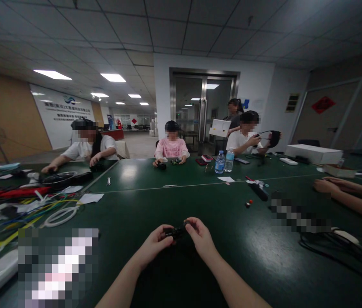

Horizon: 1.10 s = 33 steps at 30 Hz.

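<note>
Standing beside the dark green worktop (119, 218), I record both of the person's hands close together over its near part; whether the wrists rest on the surface cannot be told. The left hand (159, 240) holds a small black part (173, 232) in a narrow pinch, thumb on the near side and fingers beyond. The right hand (200, 236) is also nearly closed, thumb and forefinger pinching a dark piece (186, 223); whether this is an end of the same part or a separate item cannot be determined.

Item position: between the two hands, its longer axis running roughly left to right, the right end slightly higher in view. The left hand is the nearer, touching it directly; the right fingertips sit just beside its right end, a little farther from the body.

Surroundings: a small orange-and-black piece (248, 204) lies beyond and to the right, well apart from both hands. A white cable coil (60, 217) lies to the left. A co-worker's hands (326, 186) rest at the far right, clear of the held part. Fine detail of the part is too dark to read.
</note>
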Tool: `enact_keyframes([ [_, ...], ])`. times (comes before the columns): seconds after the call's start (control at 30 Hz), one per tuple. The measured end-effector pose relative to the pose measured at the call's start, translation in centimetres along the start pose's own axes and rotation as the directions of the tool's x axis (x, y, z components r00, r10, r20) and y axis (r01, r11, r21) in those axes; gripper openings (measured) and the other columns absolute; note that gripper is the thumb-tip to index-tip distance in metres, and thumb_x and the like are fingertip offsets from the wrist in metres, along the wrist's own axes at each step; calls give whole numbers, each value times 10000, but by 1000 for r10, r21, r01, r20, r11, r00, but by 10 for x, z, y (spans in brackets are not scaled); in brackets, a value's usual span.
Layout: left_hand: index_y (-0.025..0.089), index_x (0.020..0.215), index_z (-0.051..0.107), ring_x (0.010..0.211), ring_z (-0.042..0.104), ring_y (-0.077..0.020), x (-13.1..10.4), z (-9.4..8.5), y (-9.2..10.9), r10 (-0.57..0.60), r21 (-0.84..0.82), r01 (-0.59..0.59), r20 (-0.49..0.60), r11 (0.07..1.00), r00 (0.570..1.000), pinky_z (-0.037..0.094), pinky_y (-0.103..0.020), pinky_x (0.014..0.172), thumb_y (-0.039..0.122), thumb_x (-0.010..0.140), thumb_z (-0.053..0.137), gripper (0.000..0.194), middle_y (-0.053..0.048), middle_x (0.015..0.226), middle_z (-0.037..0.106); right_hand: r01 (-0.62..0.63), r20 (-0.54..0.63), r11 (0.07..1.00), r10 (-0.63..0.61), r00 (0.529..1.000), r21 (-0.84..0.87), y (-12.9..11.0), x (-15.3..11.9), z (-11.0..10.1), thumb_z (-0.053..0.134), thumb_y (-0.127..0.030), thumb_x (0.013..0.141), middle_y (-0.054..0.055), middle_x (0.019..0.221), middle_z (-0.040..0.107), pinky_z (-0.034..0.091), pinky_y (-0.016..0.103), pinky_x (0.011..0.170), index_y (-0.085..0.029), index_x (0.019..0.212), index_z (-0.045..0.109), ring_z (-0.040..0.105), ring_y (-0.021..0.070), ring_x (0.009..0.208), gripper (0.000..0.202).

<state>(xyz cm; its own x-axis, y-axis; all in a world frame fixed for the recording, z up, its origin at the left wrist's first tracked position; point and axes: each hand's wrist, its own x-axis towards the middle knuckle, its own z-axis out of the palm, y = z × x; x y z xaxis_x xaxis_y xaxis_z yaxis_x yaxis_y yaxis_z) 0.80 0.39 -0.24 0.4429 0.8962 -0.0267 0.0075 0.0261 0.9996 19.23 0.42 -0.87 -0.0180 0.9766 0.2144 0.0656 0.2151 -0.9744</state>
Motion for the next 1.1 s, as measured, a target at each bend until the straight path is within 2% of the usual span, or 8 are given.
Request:
enact_keyframes([
  [0.27,192,1054,504,855,597,-199,-1,-1,1,12,-15,-12,5,1000,1000,412,-327,779,324,706,629,393,-63,928,649,-42,-202,995,59,978,85,3,4,-11,613,-339,684,53,949,635,453,354,837,-187,946,587,579,218,937,304],
  [0.53,189,1080,493,878,587,-201,-1,-1,1,-3,-29,3,3,1000,1000,410,-333,783,326,724,610,398,-80,1013,628,-28,-342,992,70,937,127,18,13,-26,580,-395,709,51,1022,611,463,354,830,-216,1055,524,564,216,980,394],
  [0.67,191,1060,493,865,589,-194,-1,-3,0,2,-33,-2,3,999,1000,413,-332,778,323,728,604,374,-76,1011,623,-34,-383,990,85,920,138,20,14,-31,537,-416,734,47,1007,608,475,354,792,-227,1090,500,582,209,917,405],
  [0.83,182,1058,487,852,592,-196,2,-4,-4,-6,-45,6,7,999,1000,408,-334,772,343,726,603,387,-78,969,637,-24,-422,985,95,902,169,12,13,-32,544,-410,725,44,996,600,473,342,790,-222,1073,515,579,200,892,397],
  [1.1,180,1060,494,859,587,-195,0,-3,-2,2,-47,-2,-3,999,1000,406,-324,767,325,730,603,377,-83,1006,633,1,-457,984,81,886,176,11,14,-33,563,-418,716,42,1035,594,470,349,813,-224,1083,514,572,209,932,418],
])
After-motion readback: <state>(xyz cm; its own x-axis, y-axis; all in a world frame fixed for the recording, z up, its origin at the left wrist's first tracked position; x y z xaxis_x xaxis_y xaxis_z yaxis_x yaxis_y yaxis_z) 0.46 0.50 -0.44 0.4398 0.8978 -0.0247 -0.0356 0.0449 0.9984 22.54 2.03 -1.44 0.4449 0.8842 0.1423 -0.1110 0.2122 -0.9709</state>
